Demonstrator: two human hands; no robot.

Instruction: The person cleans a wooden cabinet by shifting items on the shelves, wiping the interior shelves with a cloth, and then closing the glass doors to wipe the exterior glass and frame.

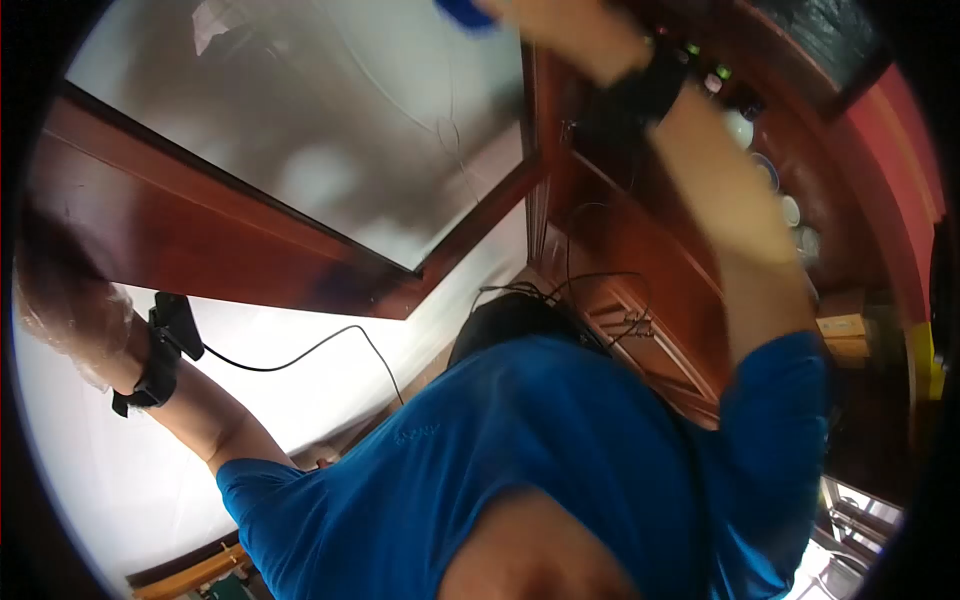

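A wood-framed door (pixel 230 225) with a large glass pane (pixel 370 120) stands open in front of me, tilted in the view. My left hand (pixel 75 310), in a clear plastic glove, is closed over the door's lower edge at the far left; its fingertips are lost in shadow. At the top, my right arm reaches up across the view. Blurred and partly cut off by the frame, my right hand (pixel 515 12) is closed on a blue cloth-like item (pixel 465 14) near the pane. Both wrists carry black straps, the left one with a small device (pixel 175 325).
Behind my right arm, a reddish wooden cabinet (pixel 640 235) holds small bottles (pixel 715 80) and white cups (pixel 790 210). Small boxes (pixel 842 328) sit farther right. A black cable (pixel 300 362) runs from the left wrist device toward my body. A white wall (pixel 270 350) lies beyond the door.
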